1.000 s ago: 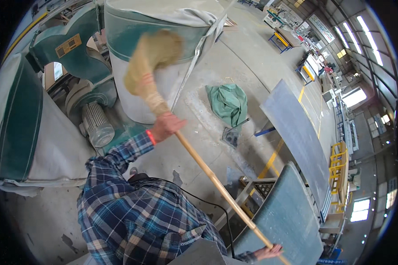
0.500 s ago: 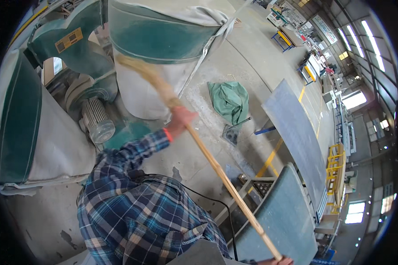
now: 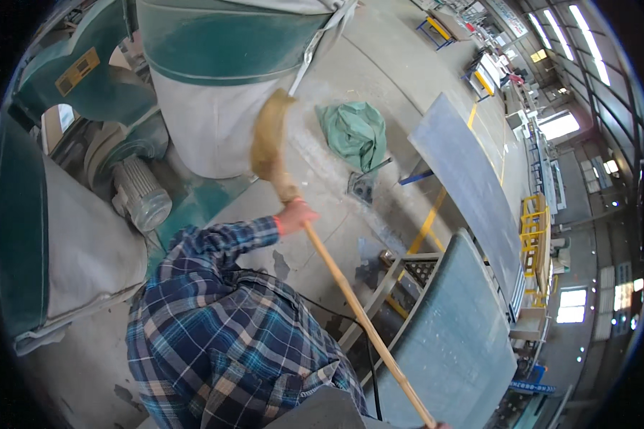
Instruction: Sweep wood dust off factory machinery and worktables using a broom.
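Your left hand (image 3: 297,217) wraps around a broom (image 3: 346,287) near its bristles (image 3: 268,143).

The bristles are near a green-and-white bag (image 3: 211,121); your right hand (image 3: 442,426), cropped low, shows too little to tell its grip.

PLACE: industrial workshop | SIGNS: finned motor (image 3: 140,189); yellow floor lines (image 3: 428,226); worktables (image 3: 438,28); strip lights (image 3: 588,43)
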`<act>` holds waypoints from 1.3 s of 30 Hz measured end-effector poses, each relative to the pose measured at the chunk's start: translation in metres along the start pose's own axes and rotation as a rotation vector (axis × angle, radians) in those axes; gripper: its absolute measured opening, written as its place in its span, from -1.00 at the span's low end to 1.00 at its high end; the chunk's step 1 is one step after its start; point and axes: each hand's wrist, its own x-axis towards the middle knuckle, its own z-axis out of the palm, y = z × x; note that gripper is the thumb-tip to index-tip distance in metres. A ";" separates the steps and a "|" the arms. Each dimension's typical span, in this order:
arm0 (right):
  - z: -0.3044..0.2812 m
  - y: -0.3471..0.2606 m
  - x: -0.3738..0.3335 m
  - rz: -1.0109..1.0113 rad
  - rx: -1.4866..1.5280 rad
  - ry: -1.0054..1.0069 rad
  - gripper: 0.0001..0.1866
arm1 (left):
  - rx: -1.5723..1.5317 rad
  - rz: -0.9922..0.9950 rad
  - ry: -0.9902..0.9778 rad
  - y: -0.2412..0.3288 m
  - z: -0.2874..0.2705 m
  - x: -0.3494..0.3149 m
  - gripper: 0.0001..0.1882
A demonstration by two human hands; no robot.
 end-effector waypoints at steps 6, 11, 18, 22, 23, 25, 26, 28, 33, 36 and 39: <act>0.159 0.088 -0.065 0.943 1.073 -0.410 -0.78 | 0.278 -0.435 0.169 -0.091 -0.046 -0.163 -0.91; 0.256 0.004 -0.145 1.154 1.059 -0.604 -0.73 | 0.185 -0.406 0.462 -0.055 -0.066 -0.180 -0.77; 0.212 -0.069 -0.100 0.766 0.915 -0.580 -0.71 | -0.515 -0.454 0.387 -0.056 0.078 -0.106 -0.86; 0.175 -0.118 -0.069 0.243 0.868 -0.628 -0.67 | -0.605 -0.251 0.191 -0.008 0.126 -0.018 -0.73; 0.176 -0.139 -0.058 0.167 0.813 -0.523 -0.61 | -0.850 -0.283 0.244 -0.003 0.136 -0.009 -0.69; 0.153 -0.136 -0.028 0.161 0.721 -0.235 -0.53 | -0.563 0.041 0.052 0.097 0.064 0.034 -0.62; 0.148 -0.133 -0.007 0.228 0.838 -0.224 -0.54 | -0.574 0.086 0.076 0.131 0.018 0.039 -0.59; 0.137 -0.120 0.038 0.343 1.054 -0.251 -0.60 | -0.539 0.126 0.124 0.182 -0.041 0.033 -0.54; 0.109 -0.056 0.125 0.460 1.235 -0.248 -0.68 | -0.083 0.269 0.394 0.213 -0.158 0.011 -0.54; 0.087 0.039 0.173 0.373 1.498 -0.671 -0.76 | 0.274 0.213 0.547 0.211 -0.214 -0.020 -0.56; 0.117 0.009 0.146 0.289 0.962 -0.405 -0.76 | 0.485 0.227 0.532 0.231 -0.268 -0.054 -0.54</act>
